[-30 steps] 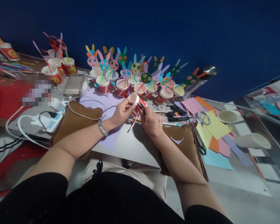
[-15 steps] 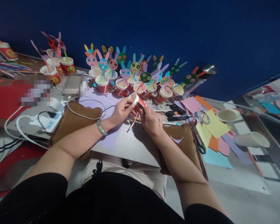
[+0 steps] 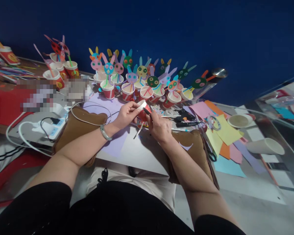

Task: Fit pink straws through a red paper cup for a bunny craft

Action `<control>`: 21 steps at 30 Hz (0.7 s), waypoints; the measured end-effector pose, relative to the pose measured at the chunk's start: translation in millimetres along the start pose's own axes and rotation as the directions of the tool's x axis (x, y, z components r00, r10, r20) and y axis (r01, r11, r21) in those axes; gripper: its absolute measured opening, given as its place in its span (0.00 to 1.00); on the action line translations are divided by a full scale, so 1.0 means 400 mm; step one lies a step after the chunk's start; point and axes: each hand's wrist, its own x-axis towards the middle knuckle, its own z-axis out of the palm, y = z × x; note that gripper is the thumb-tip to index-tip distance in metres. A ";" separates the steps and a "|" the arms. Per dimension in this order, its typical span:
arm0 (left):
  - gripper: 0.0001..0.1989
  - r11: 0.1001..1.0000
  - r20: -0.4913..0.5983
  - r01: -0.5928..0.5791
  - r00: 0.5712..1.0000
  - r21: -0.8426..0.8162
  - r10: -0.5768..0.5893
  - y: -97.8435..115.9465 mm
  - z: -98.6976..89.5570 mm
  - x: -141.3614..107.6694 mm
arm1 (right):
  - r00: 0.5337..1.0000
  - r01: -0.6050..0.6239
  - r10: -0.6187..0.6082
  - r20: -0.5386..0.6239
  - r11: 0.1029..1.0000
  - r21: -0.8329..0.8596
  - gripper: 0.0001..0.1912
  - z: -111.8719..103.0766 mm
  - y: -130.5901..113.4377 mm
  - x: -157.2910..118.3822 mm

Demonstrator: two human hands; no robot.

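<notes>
A red paper cup with a white rim (image 3: 141, 105) is tilted above the table edge. My left hand (image 3: 126, 115) pinches it by the rim side, thumb and fingers closed. My right hand (image 3: 161, 128) is closed around a slim black pointed tool (image 3: 146, 111). The tool's tip lies against or just in front of the cup's red side; its exact kind cannot be made out. Below the cup, a narrow pale strip (image 3: 138, 131) hangs or lies near the white tabletop (image 3: 137, 153).
Behind my hands stand several red cups with paper rabbit heads (image 3: 132, 76). Brown cushions (image 3: 80, 124) flank my arms. Coloured paper sheets (image 3: 226, 130), a tape roll (image 3: 213, 123) and two pale cups (image 3: 264, 146) lie right. A white power strip (image 3: 57, 125) with cables sits left.
My left hand has shifted slightly on the cup, and the cup has turned a little and moved slightly right. My right hand stays nearly in place with the black tool.
</notes>
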 end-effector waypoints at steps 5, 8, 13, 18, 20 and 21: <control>0.24 1.000 0.021 0.029 0.999 0.010 -0.029 0.012 -0.008 0.010 | 1.000 0.011 -0.011 0.015 1.000 0.015 0.26 -0.005 0.000 -0.001; 0.23 0.999 0.048 0.034 0.998 0.028 -0.035 0.025 -0.013 0.014 | 1.000 0.021 -0.021 0.003 0.999 0.031 0.27 -0.008 0.001 -0.003; 0.23 0.998 0.072 0.036 0.997 0.045 -0.040 0.040 -0.017 0.016 | 0.999 0.031 -0.030 -0.033 0.999 0.039 0.28 -0.007 0.001 -0.008; 0.21 0.999 0.055 0.030 0.998 0.038 -0.032 0.034 -0.016 0.013 | 0.996 0.033 -0.030 -0.086 0.999 0.034 0.28 -0.004 0.001 -0.008; 0.21 0.999 0.039 0.028 0.999 0.029 -0.029 0.029 -0.018 0.015 | 0.995 0.028 -0.024 -0.096 0.999 0.038 0.28 -0.003 0.003 -0.007; 0.21 0.999 0.029 0.022 0.999 0.026 -0.023 0.026 -0.019 0.016 | 0.995 0.025 -0.020 -0.100 0.999 0.044 0.28 -0.003 0.004 -0.006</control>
